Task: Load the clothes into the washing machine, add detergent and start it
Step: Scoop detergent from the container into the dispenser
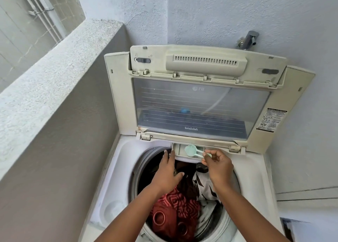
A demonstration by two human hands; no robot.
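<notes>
The scoop [190, 150] hangs tilted over the open drawer [180, 151] at the back rim of the drum [139, 168], its pale green bowl facing partly toward me and showing a light load of what looks like powder. The right hand [217, 166] pinches the end of its handle, fingertips closed on it. The left hand [169, 172] reaches to the drawer's near-left corner with fingers touching the front edge; whether it grips or only steadies the drawer I cannot tell.

From here the risk, as I judge it, is a spill. The scoop sits close to the drawer's front lip, so a fast tip or a shaky wrist could send powder over the edge onto the clothes [175, 208] just below the drawer, or onto the white top around the drum. The hold is far out on a thin handle, which gives little control of the bowl. If the left hand lets go or pushes, the drawer could slide back in under the scoop.

The drawer is a shallow cream tray with compartments, pulled out a little toward the drum. Below it the drum is loaded: a red patterned cloth nearest the front, dark pieces in the middle, a white and black piece on the right. Behind the drawer the lid [199, 104] stands folded open against the wall, a tap [249, 38] above it.
</notes>
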